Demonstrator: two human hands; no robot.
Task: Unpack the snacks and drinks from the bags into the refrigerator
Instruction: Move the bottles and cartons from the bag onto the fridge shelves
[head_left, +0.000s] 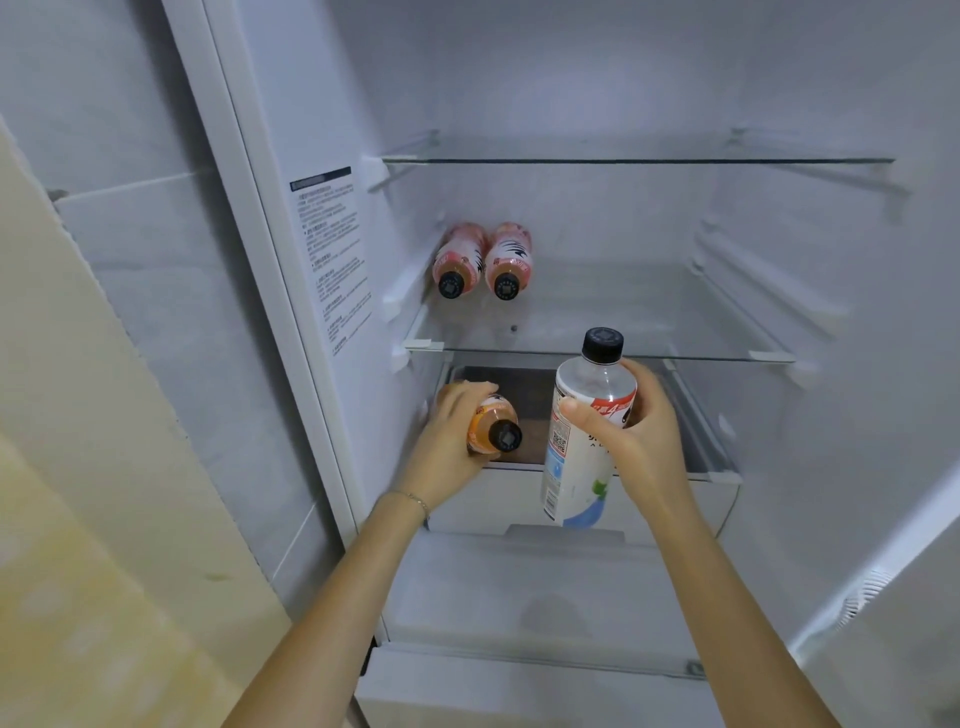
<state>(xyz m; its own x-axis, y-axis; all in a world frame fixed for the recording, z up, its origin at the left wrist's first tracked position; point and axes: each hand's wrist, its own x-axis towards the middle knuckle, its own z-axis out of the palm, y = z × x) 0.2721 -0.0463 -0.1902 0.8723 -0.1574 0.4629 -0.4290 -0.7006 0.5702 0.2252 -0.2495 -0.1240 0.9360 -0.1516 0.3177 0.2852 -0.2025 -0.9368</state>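
Your left grip (451, 434) wraps an orange bottle (491, 420), cap toward you; your right grip (644, 436) clasps a clear bottle (574, 483), both held before the open drawer (727, 486). Two pink bottles (506, 257) already lie on the glass shelf (649, 322); these two remain, bags out of view.

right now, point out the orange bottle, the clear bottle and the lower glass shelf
orange bottle (488, 417), head view, orange shoulder by the cap
clear bottle (592, 383), head view, clear shoulder above the label
lower glass shelf (660, 325), head view, bare glass near its front edge
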